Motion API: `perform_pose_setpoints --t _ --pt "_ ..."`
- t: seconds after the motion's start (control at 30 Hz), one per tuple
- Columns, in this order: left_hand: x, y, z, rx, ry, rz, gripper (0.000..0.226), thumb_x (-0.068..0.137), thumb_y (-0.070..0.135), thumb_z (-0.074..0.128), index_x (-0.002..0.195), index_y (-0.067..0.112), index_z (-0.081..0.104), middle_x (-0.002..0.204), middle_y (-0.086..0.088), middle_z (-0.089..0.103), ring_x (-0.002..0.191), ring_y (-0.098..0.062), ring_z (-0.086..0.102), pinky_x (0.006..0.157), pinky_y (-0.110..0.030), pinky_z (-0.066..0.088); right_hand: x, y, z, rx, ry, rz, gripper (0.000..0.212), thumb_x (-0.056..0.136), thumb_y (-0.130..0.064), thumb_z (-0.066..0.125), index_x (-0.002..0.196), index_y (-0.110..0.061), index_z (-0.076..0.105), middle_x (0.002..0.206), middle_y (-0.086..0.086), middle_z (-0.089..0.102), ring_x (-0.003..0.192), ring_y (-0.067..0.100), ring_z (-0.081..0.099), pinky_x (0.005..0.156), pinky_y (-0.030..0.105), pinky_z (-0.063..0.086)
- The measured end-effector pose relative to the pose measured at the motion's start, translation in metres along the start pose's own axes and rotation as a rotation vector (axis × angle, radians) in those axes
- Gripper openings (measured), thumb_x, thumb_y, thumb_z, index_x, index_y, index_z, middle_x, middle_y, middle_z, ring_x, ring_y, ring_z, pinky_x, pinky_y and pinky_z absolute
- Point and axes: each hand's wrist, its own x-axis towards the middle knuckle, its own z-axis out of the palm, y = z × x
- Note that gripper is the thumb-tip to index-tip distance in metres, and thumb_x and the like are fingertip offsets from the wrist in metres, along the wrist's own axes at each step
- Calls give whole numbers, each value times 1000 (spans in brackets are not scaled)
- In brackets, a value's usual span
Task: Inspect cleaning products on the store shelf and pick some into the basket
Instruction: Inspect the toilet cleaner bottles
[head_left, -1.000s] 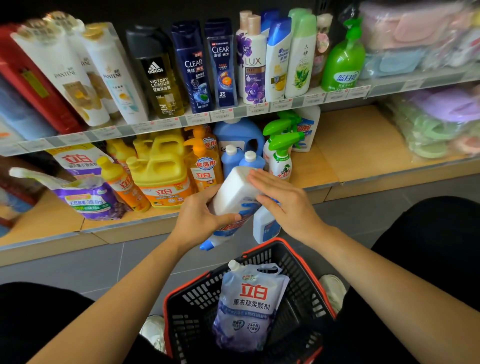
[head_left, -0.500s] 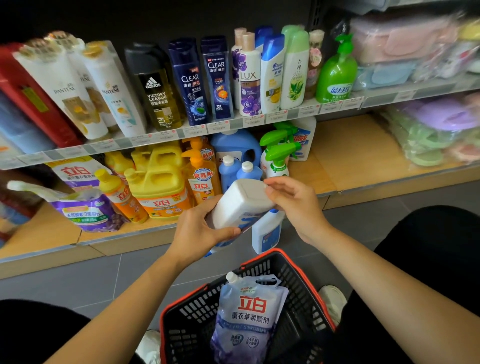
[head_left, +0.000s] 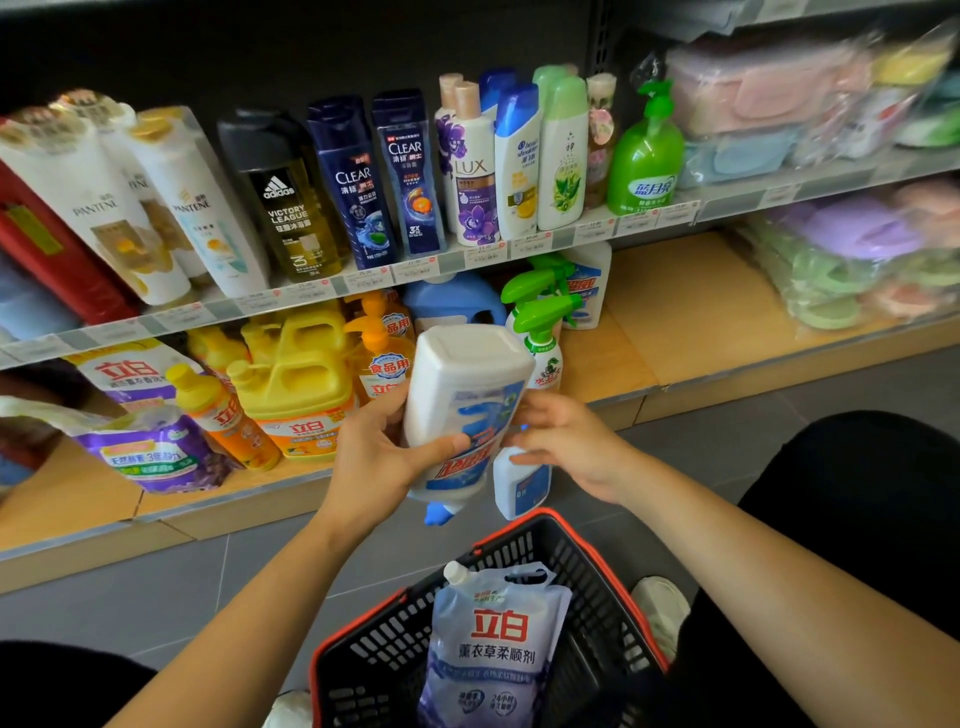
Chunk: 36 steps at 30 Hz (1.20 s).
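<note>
The left hand (head_left: 374, 457) grips a big white bottle (head_left: 462, 395) upside down, fingers wrapped round its middle. The bottle is in the air just past the bottom shelf's (head_left: 691, 322) front edge, above the basket (head_left: 374, 654). The right hand (head_left: 571, 447) touches its side, and its lower fingers curl on a small white bottle (head_left: 519, 488). The bottom shelf's right end is bare wood. The pouch (head_left: 493, 649) in the basket reads 立白. Along the upper shelf's (head_left: 737, 200) front edge stand a PANTENE bottle (head_left: 104, 208), an adidas bottle (head_left: 283, 208), a CLEAR bottle (head_left: 410, 176) and a LUX bottle (head_left: 470, 171).
</note>
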Motion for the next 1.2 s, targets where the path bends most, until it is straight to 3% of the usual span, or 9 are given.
perform_pose_setpoints --t 0.27,0.37,0.5,0.63,0.77,0.93,1.07,1.13,1.2 --pt "14 9 6 -366 71 -25 46 84 10 76 128 7 65 123 -12 72 112 -32 70 84 -43 62 -5 22 1 -100 -136 87 57 83 0 77 133 -17 56 127 3 68 121 19 62 107 42 48" --pt "18 8 12 -476 89 -69 44 89 12 72 131 3 61 127 -13 70 116 -33 68 86 -45 61 -7 28 -4 75 -57 47 62 79 4 78 132 -17 53 127 10 67 119 29 63 97 47 54" --pt "27 9 20 -595 46 -152 55 89 30 69 137 5 55 135 -12 66 119 -30 66 89 -48 60 -19 16 -21 202 122 -84 62 65 -3 87 120 -19 65 113 11 70 100 24 68 75 34 59" --pt "34 -1 32 -453 -14 -363 53 84 47 70 124 14 65 122 -4 74 114 -23 70 90 -41 59 -44 -9 -53 46 213 -165 50 66 -21 90 111 -30 71 93 8 74 59 19 63 52 29 55" --pt "34 -15 52 -266 -171 -446 32 91 43 69 115 22 70 111 4 77 102 -17 74 78 -29 58 -63 -32 -80 -154 411 -148 52 69 -15 90 117 -21 69 76 1 72 45 16 54 40 24 43" --pt "42 -36 68 -56 -229 -426 21 95 25 71 114 18 75 107 -5 77 103 -23 72 80 -30 58 -85 -75 -111 -536 498 -147 42 66 -16 91 99 -35 73 71 -11 72 41 9 55 37 21 43" --pt "55 -50 79 114 -189 -296 21 91 19 75 111 11 75 98 -8 77 87 -12 69 79 -29 53 -78 -103 -134 -898 367 -60 37 62 -23 92 94 -29 74 75 -8 71 45 8 60 42 29 53" --pt "67 -53 82 273 -173 -183 24 90 22 76 113 14 75 104 0 77 92 -5 68 86 -22 52 -63 -107 -143 -1063 285 -9 34 62 -27 92 90 -25 73 77 -6 71 59 15 66 50 35 58" --pt "80 -55 85 434 -178 -101 29 91 29 73 118 19 73 112 4 75 102 -10 67 92 -30 54 -42 -102 -148 -1239 208 44 34 63 -33 90 90 -24 73 79 -6 70 68 12 64 55 30 53"
